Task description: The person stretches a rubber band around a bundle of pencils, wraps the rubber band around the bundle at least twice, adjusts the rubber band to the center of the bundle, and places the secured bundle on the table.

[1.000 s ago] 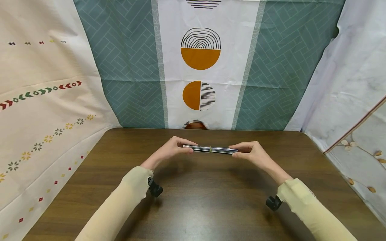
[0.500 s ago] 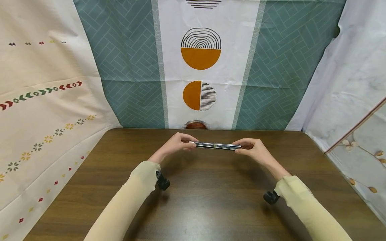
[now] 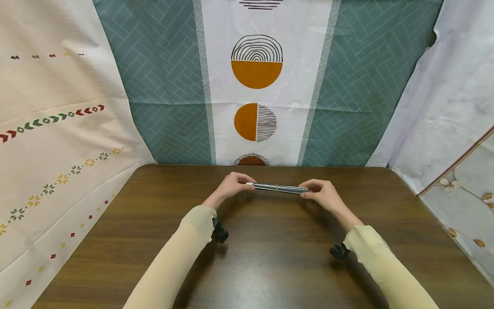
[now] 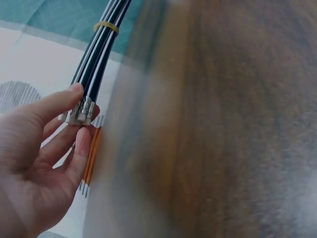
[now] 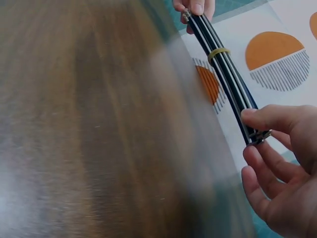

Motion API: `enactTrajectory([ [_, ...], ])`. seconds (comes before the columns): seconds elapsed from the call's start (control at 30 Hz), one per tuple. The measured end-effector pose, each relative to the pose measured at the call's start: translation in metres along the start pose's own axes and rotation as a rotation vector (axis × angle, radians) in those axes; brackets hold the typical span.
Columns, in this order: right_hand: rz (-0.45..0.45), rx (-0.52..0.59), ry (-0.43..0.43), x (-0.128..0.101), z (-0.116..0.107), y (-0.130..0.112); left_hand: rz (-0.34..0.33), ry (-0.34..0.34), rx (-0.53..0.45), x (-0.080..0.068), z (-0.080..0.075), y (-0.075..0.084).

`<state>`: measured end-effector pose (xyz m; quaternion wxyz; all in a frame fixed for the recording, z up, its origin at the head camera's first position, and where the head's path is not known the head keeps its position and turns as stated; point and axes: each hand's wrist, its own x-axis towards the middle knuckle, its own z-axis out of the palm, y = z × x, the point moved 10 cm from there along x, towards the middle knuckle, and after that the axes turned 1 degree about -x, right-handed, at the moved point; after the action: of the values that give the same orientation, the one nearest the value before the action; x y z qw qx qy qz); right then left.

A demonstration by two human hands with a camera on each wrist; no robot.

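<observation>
A bundle of dark striped pencils [image 3: 277, 188], bound by a yellow rubber band [image 3: 276, 187], is held level above the far part of the brown table [image 3: 270, 257]. The left hand [image 3: 230, 186] pinches its eraser end between thumb and fingers; the right hand [image 3: 323, 194] pinches the opposite end

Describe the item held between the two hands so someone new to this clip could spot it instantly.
Look over the far half of the dark wooden table, in front of the patterned backdrop. There the left hand and right hand each pinch one end of a pencil bundle. It is dark with pale stripes, bound mid-length by a yellow rubber band.
</observation>
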<state>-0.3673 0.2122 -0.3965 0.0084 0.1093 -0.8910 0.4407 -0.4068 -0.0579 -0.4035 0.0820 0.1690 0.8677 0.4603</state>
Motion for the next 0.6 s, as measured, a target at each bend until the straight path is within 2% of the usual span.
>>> enactTrajectory([
  [0.33,0.074,-0.037,-0.028,-0.004,0.015,0.019,-0.048,-0.023,0.04,-0.005,0.014,-0.017],
  [0.6,0.094,-0.03,-0.058,-0.005,0.019,0.024,-0.065,-0.032,0.023,-0.007,0.018,-0.02],
])
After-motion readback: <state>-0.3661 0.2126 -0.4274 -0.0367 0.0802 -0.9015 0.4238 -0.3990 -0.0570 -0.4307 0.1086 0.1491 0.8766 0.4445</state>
